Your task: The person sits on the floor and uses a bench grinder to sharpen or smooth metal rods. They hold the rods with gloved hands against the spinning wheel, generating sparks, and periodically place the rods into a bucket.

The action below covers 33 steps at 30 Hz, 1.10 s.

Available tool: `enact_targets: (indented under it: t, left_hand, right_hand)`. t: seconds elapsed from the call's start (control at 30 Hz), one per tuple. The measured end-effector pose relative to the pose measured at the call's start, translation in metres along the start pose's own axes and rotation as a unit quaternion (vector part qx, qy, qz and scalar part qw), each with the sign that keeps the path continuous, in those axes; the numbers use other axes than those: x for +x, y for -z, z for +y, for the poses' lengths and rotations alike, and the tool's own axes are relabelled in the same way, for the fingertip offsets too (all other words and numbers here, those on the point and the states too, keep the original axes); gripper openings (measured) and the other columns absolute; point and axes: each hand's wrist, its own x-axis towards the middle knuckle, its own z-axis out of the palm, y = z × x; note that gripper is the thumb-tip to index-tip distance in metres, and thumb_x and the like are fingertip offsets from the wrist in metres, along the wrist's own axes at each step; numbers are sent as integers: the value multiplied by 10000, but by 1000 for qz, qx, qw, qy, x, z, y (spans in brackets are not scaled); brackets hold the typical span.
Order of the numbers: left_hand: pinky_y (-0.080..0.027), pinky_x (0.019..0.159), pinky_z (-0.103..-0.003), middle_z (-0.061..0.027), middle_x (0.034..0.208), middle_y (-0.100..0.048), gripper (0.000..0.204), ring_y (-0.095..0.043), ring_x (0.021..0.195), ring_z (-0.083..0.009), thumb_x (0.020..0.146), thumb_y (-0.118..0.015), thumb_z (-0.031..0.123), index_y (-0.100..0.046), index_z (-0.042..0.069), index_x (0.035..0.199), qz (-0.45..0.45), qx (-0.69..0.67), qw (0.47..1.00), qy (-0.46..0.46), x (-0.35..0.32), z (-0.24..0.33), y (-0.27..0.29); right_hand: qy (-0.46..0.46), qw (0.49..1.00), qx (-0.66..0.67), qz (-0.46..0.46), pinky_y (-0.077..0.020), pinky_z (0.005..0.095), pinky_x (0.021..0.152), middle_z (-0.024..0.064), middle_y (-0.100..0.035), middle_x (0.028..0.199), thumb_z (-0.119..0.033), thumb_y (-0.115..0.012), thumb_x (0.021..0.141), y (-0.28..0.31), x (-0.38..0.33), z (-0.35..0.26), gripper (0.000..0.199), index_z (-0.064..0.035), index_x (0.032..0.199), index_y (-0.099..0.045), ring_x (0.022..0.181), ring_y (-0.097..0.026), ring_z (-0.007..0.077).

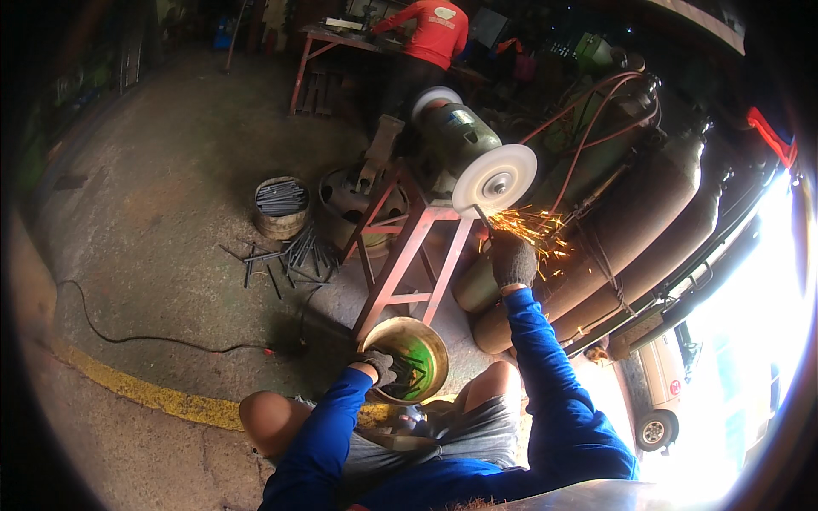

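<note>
My right hand (513, 260), in a dark grey glove, is closed around a thin dark metal rod (482, 216). The rod's tip touches the lower edge of the pale wheel (503, 173) on a bench grinder (458, 132). Orange sparks (537, 228) spray to the right, over the glove. My gloved left hand (376, 370) lies at the left rim of a round bucket (436, 347) between my knees. Inside the bucket are several dark rods (412, 375) against a green wall. Whether the left fingers grip anything is hard to make out.
A red metal stand (400, 271) carries the grinder. To its left, a tub (281, 223) holds dark rods, with more loose rods (302, 255) on the floor. Large gas cylinders (635, 213) lean at right. A cable (162, 341) crosses the floor. A person in red (436, 32) works at a far table.
</note>
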Motion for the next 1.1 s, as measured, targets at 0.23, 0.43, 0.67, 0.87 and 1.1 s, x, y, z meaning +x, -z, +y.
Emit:
enact_targets:
  t: [0.23, 0.43, 0.67, 0.87, 1.1]
  left_hand:
    - [-436, 958, -448, -216, 1179, -603, 499, -564, 1125, -361, 832, -552, 446, -611, 57, 1138, 1, -2, 1000, -2, 0, 3, 2]
    - [-438, 956, -452, -221, 1175, -602, 502, -565, 1123, -363, 835, -550, 446, -609, 51, 1139, -1, 7, 1000, -11, 2, 3, 1]
    - [-439, 955, -453, -218, 1176, -604, 502, -565, 1123, -364, 837, -555, 444, -608, 47, 1141, -5, 2, 1000, -8, 2, 2, 1]
    - [-435, 965, -454, -215, 1186, -600, 511, -561, 1130, -364, 824, -564, 457, -613, 61, 1142, -1, 3, 1000, -7, 4, 0, -3]
    - [-432, 962, -459, -215, 1186, -598, 494, -557, 1132, -368, 829, -556, 453, -618, 70, 1135, 0, -2, 1000, -6, 2, 0, -1]
  right_hand:
    - [-22, 1000, 11, -4, -510, 431, 704, 126, -677, 885, -235, -509, 870, 16, -1, -8, 229, -117, 944, -690, 817, -646, 341]
    - [-28, 1000, 13, 3, -507, 437, 713, 135, -673, 896, -245, -504, 877, 0, 1, 3, 240, -110, 959, -685, 822, -643, 340]
    - [8, 1000, -12, 5, -507, 432, 739, 137, -674, 913, -240, -496, 885, -2, 1, 1, 246, -101, 967, -682, 834, -645, 339]
    - [-34, 999, 2, -12, -504, 430, 748, 133, -674, 921, -232, -501, 881, 4, -1, -4, 245, -102, 988, -679, 851, -644, 337]
    - [11, 999, 28, 27, -515, 446, 702, 148, -675, 888, -282, -533, 871, -2, 1, 2, 245, -103, 930, -690, 796, -650, 346]
